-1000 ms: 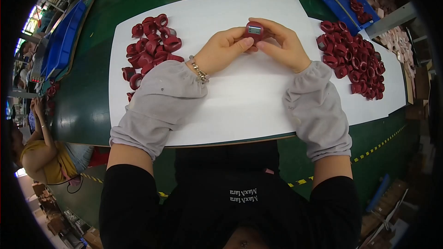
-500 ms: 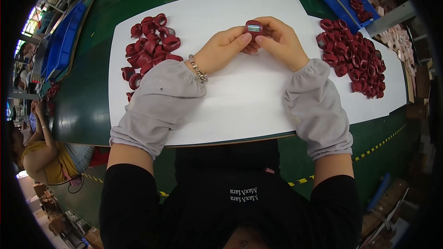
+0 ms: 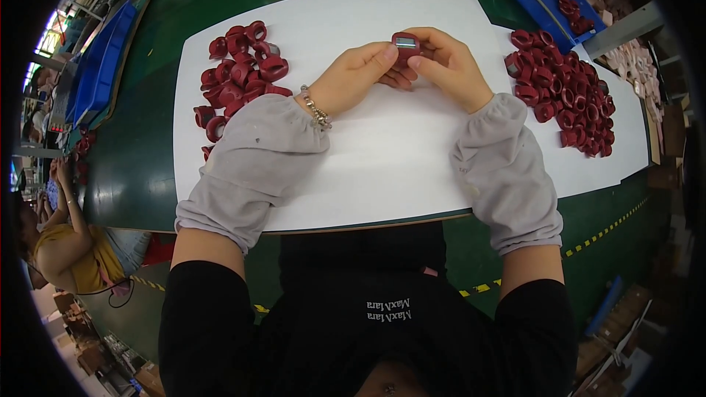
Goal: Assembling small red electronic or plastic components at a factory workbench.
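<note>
Over the white sheet point(image 3: 382, 154), both hands meet around a dark red ring-shaped device with a small grey display point(image 3: 407, 47); its display faces up towards me. My left hand point(image 3: 351, 79), with a beaded bracelet at the wrist, is closed on the device's left side, its thumb by the display's left edge. My right hand point(image 3: 454, 68) grips it from the right, thumb at the lower right and forefinger curled behind. The other fingers are partly hidden beneath it.
Similar dark red devices lie in a loose pile point(image 3: 239, 77) on the left and a denser pile point(image 3: 562, 92) on the right. A blue tray point(image 3: 526, 0) with more stands at the far right. Another blue tray point(image 3: 103, 66) and a seated person point(image 3: 77, 254) are at left.
My left thumb has slid slightly up along the device, towards the left edge of its display. The device has shifted a little to the right. My arms and both piles look the same.
</note>
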### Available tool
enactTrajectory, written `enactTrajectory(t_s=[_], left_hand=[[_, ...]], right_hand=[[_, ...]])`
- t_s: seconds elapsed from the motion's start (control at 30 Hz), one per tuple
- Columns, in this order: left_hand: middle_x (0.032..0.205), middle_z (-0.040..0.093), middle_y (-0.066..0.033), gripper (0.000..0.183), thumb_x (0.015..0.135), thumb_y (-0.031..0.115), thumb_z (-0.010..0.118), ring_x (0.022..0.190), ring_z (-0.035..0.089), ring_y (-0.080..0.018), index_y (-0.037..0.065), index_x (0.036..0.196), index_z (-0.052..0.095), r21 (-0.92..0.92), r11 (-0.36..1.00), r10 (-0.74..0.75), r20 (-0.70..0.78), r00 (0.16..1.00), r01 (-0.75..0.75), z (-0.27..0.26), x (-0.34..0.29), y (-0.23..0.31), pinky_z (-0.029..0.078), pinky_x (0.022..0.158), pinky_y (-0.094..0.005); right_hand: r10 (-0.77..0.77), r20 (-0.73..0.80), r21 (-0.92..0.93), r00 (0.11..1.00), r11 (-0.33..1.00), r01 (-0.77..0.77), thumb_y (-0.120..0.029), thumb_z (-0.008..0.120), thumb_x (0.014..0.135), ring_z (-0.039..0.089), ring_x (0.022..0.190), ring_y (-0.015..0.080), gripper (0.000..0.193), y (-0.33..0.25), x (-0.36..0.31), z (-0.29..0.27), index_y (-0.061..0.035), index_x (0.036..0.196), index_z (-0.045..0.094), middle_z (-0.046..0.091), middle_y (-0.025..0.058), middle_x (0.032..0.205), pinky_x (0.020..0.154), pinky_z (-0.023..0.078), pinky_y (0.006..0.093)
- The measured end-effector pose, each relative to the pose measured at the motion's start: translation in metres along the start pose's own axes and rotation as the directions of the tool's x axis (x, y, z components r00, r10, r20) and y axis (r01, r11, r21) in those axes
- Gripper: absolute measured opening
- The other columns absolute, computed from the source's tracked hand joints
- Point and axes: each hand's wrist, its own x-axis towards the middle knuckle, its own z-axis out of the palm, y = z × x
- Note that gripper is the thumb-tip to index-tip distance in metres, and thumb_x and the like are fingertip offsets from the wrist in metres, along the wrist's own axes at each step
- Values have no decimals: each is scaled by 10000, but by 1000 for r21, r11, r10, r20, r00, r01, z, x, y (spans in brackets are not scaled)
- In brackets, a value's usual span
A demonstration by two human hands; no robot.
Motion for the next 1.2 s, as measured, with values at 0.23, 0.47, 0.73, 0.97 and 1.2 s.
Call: enactTrajectory(t_s=[0.23, 0.47, 0.73, 0.97, 1.2], left_hand=[[1065, 563, -131, 427, 998, 301, 337, 959, 580, -214, -52, 1207, 457, -71, 997, -10, -2, 1000, 9, 0, -1, 1, 469, 881, -335], [1073, 561, -127, 424, 998, 299, 338, 976, 573, -206, -48, 1211, 457, -93, 995, -22, 3, 1000, 22, 1, 0, 2, 465, 891, -331], [1143, 533, -122, 410, 994, 310, 353, 980, 570, -198, -11, 1238, 434, -136, 991, 8, 1, 1000, -8, 0, 2, -3, 461, 894, -341], [1173, 532, -123, 383, 987, 304, 377, 984, 572, -203, 1, 1212, 444, -244, 969, -35, -41, 999, 24, -2, 2, 2, 461, 901, -345], [1114, 576, -106, 367, 875, 94, 595, 1011, 586, -184, -26, 1200, 477, 161, 973, 200, -212, 957, -167, 4, 2, -3, 486, 871, -294]], right_hand=[[-122, -103, -184, 987, 978, 101, -136, 621, 757, 601, 929, 180, 421, 5, 3, 9, -9, 1149, 533, 608, 92, 1033, 831, 491, 299], [-165, -107, -253, 981, 958, 133, -132, 629, 750, 603, 925, 183, 415, 2, 1, 8, -9, 1137, 543, 612, 89, 1024, 833, 489, 294], [-231, -44, -182, 972, 959, 219, -65, 649, 768, 546, 952, 165, 399, 1, 3, 1, 17, 1141, 529, 570, 78, 1035, 875, 440, 302], [-374, 15, -500, 927, 801, 331, -46, 661, 740, 536, 890, 173, 364, -6, 3, 4, -17, 1095, 586, 557, 69, 974, 794, 438, 280], [-405, -7, -457, 914, 815, 357, 47, 579, 721, 526, 916, 181, 407, 2, 3, 3, -27, 1121, 578, 516, 73, 1023, 836, 429, 279]])
